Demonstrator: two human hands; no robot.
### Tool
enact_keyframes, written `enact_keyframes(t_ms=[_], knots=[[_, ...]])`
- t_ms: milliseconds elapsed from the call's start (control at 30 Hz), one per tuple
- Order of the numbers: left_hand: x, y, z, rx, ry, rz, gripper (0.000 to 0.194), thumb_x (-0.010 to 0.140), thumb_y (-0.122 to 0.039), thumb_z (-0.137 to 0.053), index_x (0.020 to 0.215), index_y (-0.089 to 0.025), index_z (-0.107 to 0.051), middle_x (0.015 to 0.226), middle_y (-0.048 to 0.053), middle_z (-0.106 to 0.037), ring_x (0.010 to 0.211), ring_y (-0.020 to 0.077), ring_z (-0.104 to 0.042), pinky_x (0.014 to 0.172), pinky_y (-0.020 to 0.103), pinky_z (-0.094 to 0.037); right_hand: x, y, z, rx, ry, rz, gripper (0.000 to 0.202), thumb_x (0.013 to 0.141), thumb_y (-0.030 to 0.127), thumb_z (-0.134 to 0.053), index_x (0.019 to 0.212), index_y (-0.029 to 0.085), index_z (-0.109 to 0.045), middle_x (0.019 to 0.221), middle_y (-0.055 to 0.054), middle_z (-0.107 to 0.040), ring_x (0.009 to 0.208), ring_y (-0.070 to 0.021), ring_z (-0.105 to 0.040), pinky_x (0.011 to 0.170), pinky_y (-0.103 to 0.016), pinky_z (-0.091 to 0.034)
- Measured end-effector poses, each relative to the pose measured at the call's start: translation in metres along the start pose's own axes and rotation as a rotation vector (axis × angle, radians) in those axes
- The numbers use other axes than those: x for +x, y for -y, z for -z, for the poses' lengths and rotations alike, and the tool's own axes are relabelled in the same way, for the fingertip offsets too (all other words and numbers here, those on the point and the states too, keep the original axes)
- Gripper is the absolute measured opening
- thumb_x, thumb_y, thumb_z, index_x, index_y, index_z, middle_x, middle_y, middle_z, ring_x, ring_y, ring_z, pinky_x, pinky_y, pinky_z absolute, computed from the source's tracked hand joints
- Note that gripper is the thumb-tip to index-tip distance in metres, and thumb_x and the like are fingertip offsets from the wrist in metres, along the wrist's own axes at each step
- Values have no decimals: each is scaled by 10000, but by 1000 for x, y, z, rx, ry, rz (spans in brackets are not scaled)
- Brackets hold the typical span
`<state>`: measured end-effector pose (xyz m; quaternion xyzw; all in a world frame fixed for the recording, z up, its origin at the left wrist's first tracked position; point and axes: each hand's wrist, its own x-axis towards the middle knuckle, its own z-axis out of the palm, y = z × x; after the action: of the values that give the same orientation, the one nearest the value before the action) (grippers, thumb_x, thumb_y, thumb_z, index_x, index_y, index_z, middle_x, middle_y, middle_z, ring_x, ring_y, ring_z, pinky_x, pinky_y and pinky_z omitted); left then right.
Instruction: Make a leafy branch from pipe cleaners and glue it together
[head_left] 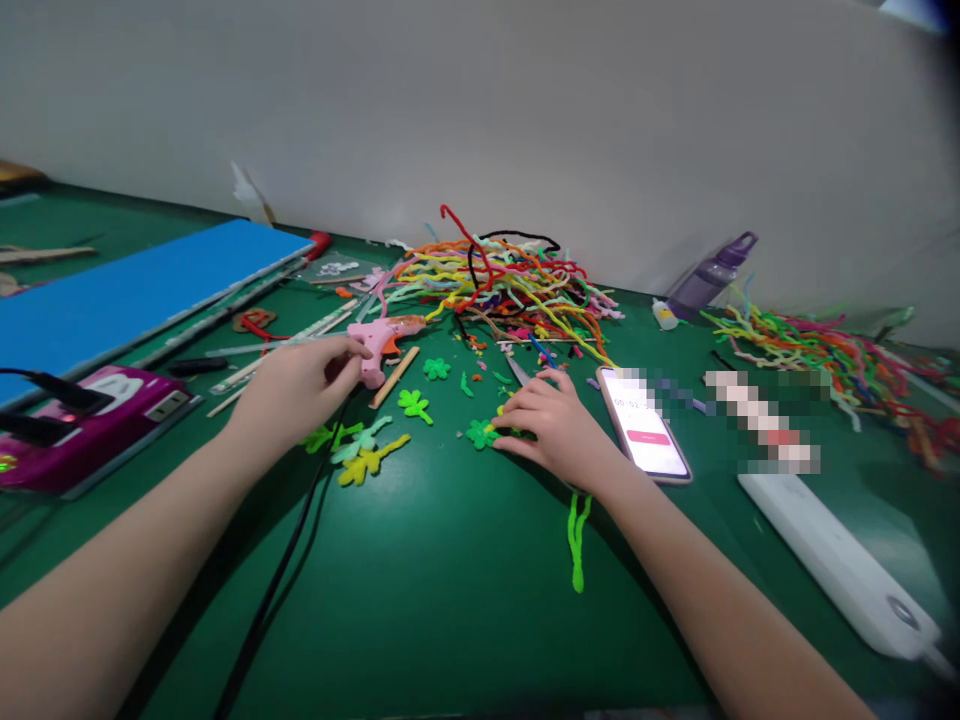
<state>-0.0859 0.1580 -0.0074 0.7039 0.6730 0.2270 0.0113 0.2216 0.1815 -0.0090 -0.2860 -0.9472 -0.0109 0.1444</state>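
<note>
My left hand (319, 375) is closed on the back of a pink hot glue gun (366, 345), whose nozzle points right above the table. My right hand (547, 425) has its fingertips closed on a green pipe-cleaner flower (481, 434); a bit of yellow shows by the fingers, partly hidden. Between the hands lie another green flower (436, 369) and a bright green leafy sprig (415, 404). Below my left hand are a yellow sprig (369, 464) and a pale green sprig (364, 438). A looped lime pipe cleaner (577, 545) sticks out from beneath my right wrist.
A heap of coloured pipe cleaners (495, 275) stands at the back, with scissors (517, 372) before it. The phone (645, 425) and white power strip (840, 565) lie right. A purple power box (97, 425) sits left; a black cord (289, 560) crosses the table.
</note>
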Motion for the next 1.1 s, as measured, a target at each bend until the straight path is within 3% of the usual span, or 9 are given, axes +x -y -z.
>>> enact_keyframes(t_ms=[267, 433, 667, 1100], knots=[[0, 1, 0, 4, 13, 11, 309, 851, -363, -422, 950, -212, -673, 820, 16, -689, 619, 160, -556, 577, 239, -340, 0, 2, 4, 49, -27, -25, 243, 863, 435, -595, 943, 226, -690, 911, 1, -703, 942, -173, -571, 988, -384, -237], [-1, 2, 1, 2, 1, 8, 299, 853, -356, -431, 951, -208, -672, 820, 21, -685, 626, 161, -557, 581, 235, -340, -2, -5, 12, 72, -107, -106, 165, 914, 334, -543, 947, 244, -677, 953, 11, -709, 918, -153, -584, 959, -367, -262], [-1, 2, 1, -5, 4, -2, 301, 851, -349, -429, 949, -202, -673, 778, 19, -677, 620, 161, -559, 580, 233, -341, -7, -16, 9, 18, -32, -105, 118, 881, 308, -599, 966, 283, -678, 1038, 46, -698, 999, -171, -563, 975, -388, -249], [0, 2, 0, -5, -3, -11, 319, 849, -373, -411, 939, -214, -672, 772, 13, -680, 624, 169, -568, 578, 246, -349, -2, -5, 1, 40, 26, -67, 140, 895, 313, -580, 954, 244, -686, 966, 0, -686, 965, -158, -569, 980, -385, -220]])
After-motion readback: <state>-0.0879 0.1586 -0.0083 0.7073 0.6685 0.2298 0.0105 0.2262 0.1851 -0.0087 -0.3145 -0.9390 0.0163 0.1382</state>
